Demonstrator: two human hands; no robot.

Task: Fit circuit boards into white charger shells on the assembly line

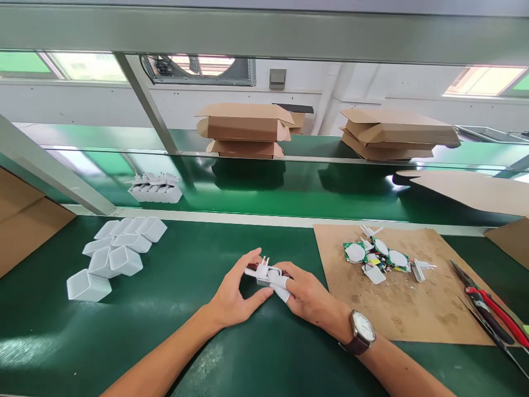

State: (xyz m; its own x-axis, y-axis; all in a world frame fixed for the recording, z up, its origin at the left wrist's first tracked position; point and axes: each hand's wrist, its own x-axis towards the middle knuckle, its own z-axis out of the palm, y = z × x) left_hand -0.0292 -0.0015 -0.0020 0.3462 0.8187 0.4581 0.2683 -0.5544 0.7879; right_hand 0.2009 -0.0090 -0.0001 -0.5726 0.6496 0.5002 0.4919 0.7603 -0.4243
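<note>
Between my hands is a white plug housing [263,274] with its metal pins pointing up and away. My left hand [236,293] grips it from the left, fingers behind and thumb along the near side. From the other side my right hand [309,293] closes on it, with white finger covers [280,279] on its fingertips. That hand's fingers hide part of the plug housing. To the left, several white open-ended casings [124,260] lie grouped on the green work surface [194,248].
Circuit boards [382,253] with white plug parts lie on a brown cardboard sheet [347,303] at right. Red-handled pliers [487,303] and tweezers [490,331] rest beside them. More plug units [156,190] sit on the belt [297,190] beyond. Cardboard boxes [248,129] stand on the shelf.
</note>
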